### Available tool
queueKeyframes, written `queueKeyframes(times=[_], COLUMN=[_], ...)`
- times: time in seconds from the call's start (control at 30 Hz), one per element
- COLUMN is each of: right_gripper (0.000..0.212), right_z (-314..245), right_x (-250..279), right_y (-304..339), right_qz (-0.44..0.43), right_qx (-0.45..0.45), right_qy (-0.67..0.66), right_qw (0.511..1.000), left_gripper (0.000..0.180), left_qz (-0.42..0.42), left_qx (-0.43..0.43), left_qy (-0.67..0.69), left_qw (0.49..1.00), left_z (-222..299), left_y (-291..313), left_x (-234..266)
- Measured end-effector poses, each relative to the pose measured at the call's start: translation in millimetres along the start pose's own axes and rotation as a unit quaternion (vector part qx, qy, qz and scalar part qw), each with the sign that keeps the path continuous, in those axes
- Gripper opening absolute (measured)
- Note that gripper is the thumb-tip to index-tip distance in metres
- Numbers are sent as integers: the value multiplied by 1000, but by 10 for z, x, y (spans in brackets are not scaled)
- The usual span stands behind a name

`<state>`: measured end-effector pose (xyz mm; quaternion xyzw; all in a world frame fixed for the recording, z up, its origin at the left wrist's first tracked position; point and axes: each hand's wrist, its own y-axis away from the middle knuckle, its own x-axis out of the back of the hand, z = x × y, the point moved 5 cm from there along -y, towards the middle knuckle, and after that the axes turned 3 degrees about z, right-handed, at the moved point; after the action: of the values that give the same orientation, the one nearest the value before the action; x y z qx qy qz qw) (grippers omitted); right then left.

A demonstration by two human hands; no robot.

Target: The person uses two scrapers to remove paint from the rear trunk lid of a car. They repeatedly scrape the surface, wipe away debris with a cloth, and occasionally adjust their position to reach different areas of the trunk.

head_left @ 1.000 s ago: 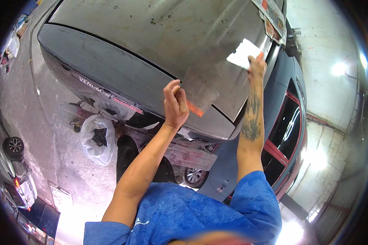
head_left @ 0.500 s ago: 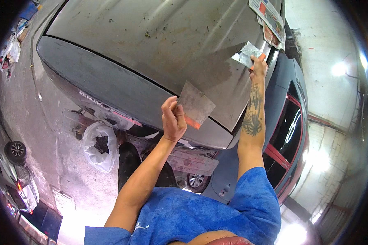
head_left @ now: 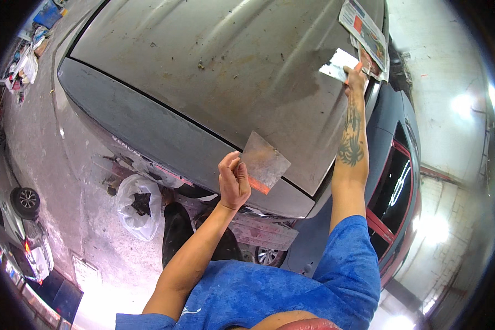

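Your right hand [head_left: 355,80] grips a scraper [head_left: 337,64], its blade projecting left of the hand. Your left hand [head_left: 234,182], curled closed, pinches a second scraper [head_left: 266,158] immediately to its right. Newspaper [head_left: 367,34] lies just beyond your right hand.

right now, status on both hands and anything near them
Left hand holding one scraper. Right hand holding second scraper. Newspaper close by right hand.

Dull metal scraper [head_left: 266,160], shiny metal spreader [head_left: 338,64], matt speckled car panel [head_left: 220,91], plastic bag [head_left: 141,224]
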<state>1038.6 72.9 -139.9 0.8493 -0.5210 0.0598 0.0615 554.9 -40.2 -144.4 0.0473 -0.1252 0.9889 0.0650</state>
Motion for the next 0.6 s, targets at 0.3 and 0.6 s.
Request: queueKeyframes(times=[0.3, 0.6], right_gripper=[14, 13], right_z=[-476, -254], right_x=[-973, -1493], right_y=[381, 1123], right_qz=[-126, -129], right_qx=[107, 236], right_qy=[166, 222], right_qw=[972, 937], left_gripper=[28, 27], left_qz=[-15, 15], left_qx=[6, -31], left_qy=[18, -4], left_qw=[1000, 999], left_z=[-1, 47], left_y=[36, -3], left_x=[0, 4])
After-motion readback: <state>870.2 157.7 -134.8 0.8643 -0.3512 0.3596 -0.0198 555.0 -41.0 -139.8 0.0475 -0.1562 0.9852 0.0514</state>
